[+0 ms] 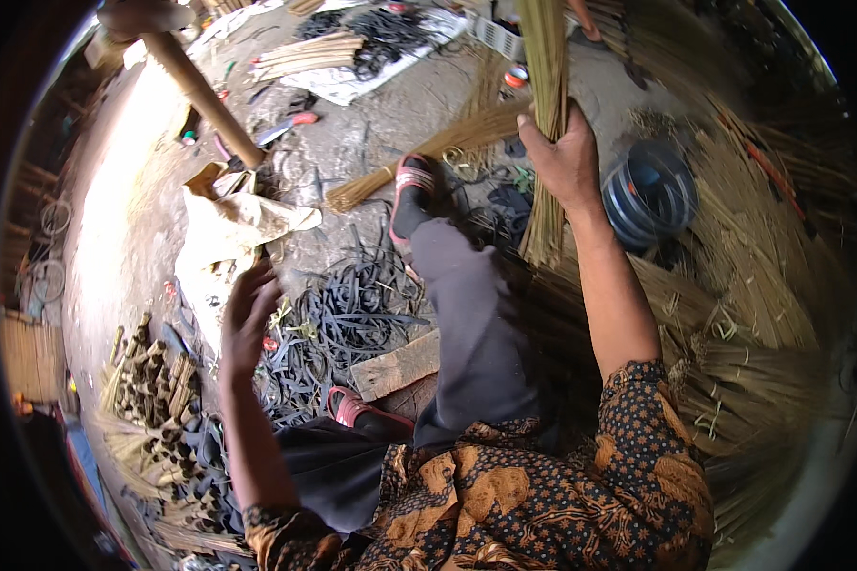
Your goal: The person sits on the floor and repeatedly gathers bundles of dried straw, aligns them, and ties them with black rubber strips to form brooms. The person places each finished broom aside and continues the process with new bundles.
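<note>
My right hand (564, 162) is closed around a bundle of thin yellowish-green broom sticks (543, 57), held upright at the right of centre. Its lower ends reach down beside my knee. At the left, my left hand (249, 314) hovers near a pale stained cloth sack (233, 224), fingers loosely apart and slightly blurred, with nothing visible in it. Under and beside that hand lies a heap of black rubber-like strips (352, 305). Another tied bundle of sticks (448, 143) rests on the floor by my sandalled foot (413, 195).
A dark bluish bucket (649, 195) stands right of my forearm, with loose sticks (743, 257) heaped beyond it. Short-handled bundles (157, 381) pile up at lower left. A wooden post (205, 100), a knife (288, 126), a wooden block (395, 364) and a white basket (497, 38) are around.
</note>
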{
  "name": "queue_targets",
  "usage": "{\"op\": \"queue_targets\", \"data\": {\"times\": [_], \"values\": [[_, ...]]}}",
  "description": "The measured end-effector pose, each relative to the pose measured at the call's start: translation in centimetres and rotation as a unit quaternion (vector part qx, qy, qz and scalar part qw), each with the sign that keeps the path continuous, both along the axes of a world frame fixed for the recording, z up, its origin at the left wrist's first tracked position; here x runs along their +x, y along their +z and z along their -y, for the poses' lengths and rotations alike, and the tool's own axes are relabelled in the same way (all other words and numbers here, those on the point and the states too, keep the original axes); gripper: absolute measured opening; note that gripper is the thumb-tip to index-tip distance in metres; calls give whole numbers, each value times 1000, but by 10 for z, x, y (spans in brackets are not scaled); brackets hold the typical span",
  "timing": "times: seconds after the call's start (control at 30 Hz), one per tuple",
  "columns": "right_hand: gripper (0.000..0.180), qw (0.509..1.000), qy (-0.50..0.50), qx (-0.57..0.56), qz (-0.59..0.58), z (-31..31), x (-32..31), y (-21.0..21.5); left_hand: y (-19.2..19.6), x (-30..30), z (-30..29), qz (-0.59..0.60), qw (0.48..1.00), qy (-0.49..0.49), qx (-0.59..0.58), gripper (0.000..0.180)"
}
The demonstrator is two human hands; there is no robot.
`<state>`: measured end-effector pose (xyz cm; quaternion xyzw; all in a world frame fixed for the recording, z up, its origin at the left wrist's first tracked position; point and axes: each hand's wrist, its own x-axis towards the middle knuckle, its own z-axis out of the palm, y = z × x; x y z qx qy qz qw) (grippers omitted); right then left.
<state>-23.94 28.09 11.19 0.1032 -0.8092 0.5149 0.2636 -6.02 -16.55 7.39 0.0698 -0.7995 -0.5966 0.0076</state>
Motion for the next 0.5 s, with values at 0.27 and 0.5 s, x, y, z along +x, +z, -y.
{"op": "queue_targets", "data": {"times": [0.27, 0.5], "values": [[13, 948, 251, -168, -96, 146, 79, 92, 70, -41, -169, -278, 953, -120, -12, 77], [57, 736, 556, -369, 112, 179, 113, 84, 55, 8, -123, 13, 948, -294, 119, 27]]}}
